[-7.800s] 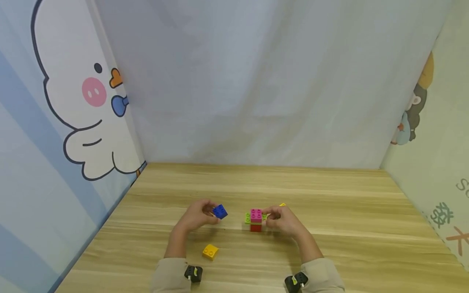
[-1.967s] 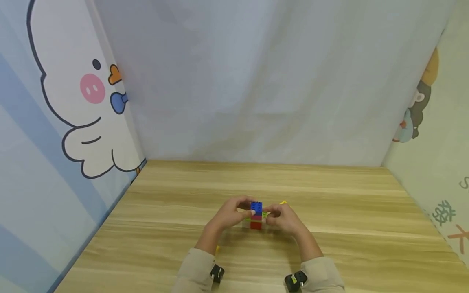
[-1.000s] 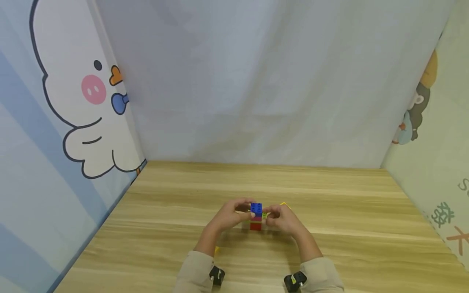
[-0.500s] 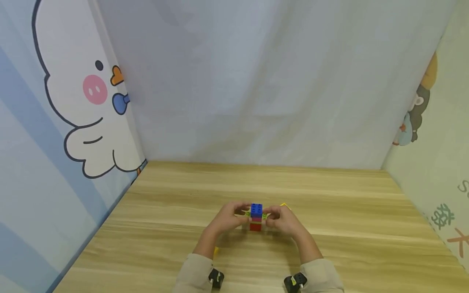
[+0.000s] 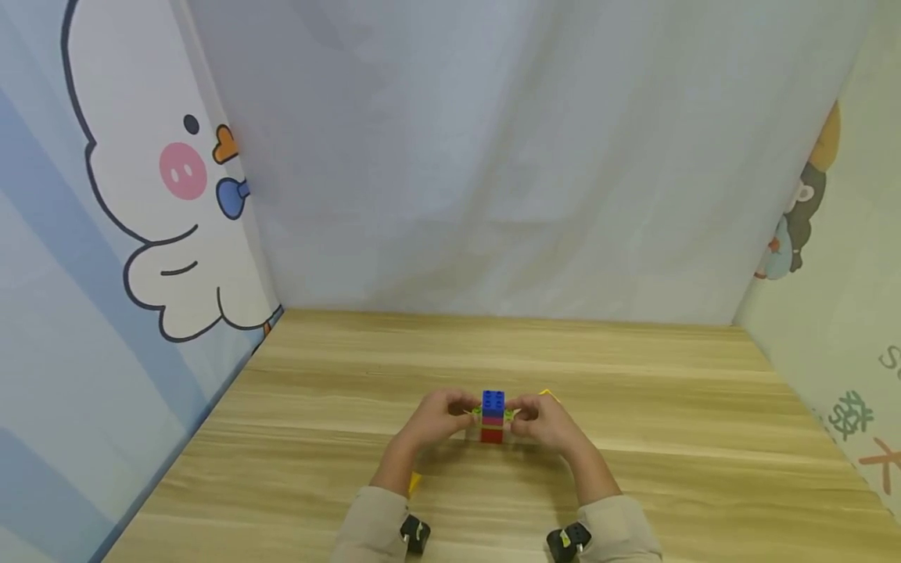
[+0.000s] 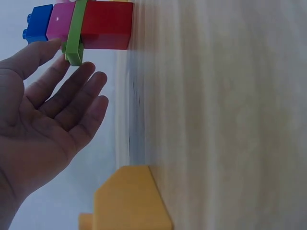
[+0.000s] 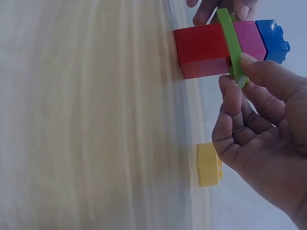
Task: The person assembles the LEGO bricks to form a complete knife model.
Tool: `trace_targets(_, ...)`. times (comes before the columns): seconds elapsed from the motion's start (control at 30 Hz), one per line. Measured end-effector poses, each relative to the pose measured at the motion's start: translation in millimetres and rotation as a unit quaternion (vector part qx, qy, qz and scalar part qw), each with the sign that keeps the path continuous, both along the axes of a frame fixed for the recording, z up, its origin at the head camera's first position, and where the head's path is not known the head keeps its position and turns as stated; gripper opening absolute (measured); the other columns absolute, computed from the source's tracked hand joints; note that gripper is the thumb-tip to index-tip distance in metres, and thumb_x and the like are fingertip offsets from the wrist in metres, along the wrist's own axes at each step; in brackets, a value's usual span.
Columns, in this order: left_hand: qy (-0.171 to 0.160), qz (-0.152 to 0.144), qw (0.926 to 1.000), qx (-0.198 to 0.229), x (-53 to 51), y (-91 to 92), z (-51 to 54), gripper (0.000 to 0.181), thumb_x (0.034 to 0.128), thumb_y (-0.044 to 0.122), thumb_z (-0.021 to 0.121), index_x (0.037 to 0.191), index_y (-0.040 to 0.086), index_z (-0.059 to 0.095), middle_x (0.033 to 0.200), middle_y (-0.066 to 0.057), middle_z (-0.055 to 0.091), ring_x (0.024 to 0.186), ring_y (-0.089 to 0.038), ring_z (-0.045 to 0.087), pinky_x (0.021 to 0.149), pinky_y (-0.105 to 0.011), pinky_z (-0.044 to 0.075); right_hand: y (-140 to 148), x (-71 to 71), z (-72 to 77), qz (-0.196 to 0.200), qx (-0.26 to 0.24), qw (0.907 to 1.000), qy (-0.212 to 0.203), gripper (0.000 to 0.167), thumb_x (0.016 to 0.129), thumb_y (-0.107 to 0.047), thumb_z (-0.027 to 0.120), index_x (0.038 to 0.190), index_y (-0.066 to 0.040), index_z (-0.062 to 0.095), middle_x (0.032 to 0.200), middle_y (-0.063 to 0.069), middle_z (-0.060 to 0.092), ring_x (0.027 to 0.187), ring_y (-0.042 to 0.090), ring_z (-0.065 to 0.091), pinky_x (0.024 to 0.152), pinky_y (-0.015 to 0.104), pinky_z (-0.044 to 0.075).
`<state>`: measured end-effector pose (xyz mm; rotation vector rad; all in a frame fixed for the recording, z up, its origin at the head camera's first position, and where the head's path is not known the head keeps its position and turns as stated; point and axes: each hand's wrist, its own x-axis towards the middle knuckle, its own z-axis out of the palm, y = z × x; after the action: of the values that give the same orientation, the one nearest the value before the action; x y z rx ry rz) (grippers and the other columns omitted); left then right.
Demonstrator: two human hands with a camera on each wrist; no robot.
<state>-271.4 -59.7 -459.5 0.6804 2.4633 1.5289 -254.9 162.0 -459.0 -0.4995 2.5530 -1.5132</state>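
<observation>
A stack of toy building bricks stands upright on the wooden table: a red brick (image 5: pixel 492 435) at the bottom, a thin green brick (image 7: pixel 230 40) across it, a pink brick (image 7: pixel 250 40), and a blue brick (image 5: pixel 493 402) on top. The green brick sticks out on both sides. My right hand (image 5: pixel 551 424) pinches its right end between thumb and index finger. At the left end, my left hand (image 5: pixel 434 420) has thumb and index finger around the green brick (image 6: pixel 75 40), the other fingers loosely bent.
A yellow brick (image 6: pixel 129 201) lies on the table near my left wrist, partly hidden by it in the head view. Another yellow brick (image 7: pixel 207 165) lies behind my right hand. A curtain (image 5: pixel 493 156) closes off the table's far edge.
My left hand has carried the blue brick rightward onto the pink one, let go of it, and slid down to the green brick's left end. The right hand has stayed in place.
</observation>
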Motion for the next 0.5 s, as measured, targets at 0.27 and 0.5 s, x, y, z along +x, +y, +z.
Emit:
trace_targets(0.27,-0.016,0.023,0.9995,-0.018,0.3,5.3,2.6,0.022,0.0822,0.005,0.069,0.103,-0.002,0.065,0.096,-0.009,0.064,0.088,-0.023,0.059,0.080,-0.035,0.048,0.3,-0.3,-0.7,-0.004,0.001,0.9999,0.009,0.029,0.080,0.000,0.066,0.108,0.007,0.063,0.078,0.005,0.062,0.073,0.016,0.055,0.064,0.031,0.047)
trace_targets(0.5,-0.019,0.027,0.9991,-0.029,0.4,5.3,1.2,0.023,0.0823,0.004,0.068,0.105,-0.001,0.064,0.097,-0.008,0.064,0.090,-0.022,0.058,0.080,-0.036,0.048,-1.4,0.1,-3.0,-0.016,0.017,0.9997,0.010,0.030,0.082,-0.004,0.067,0.111,0.005,0.063,0.082,0.004,0.062,0.076,0.017,0.056,0.066,0.032,0.048)
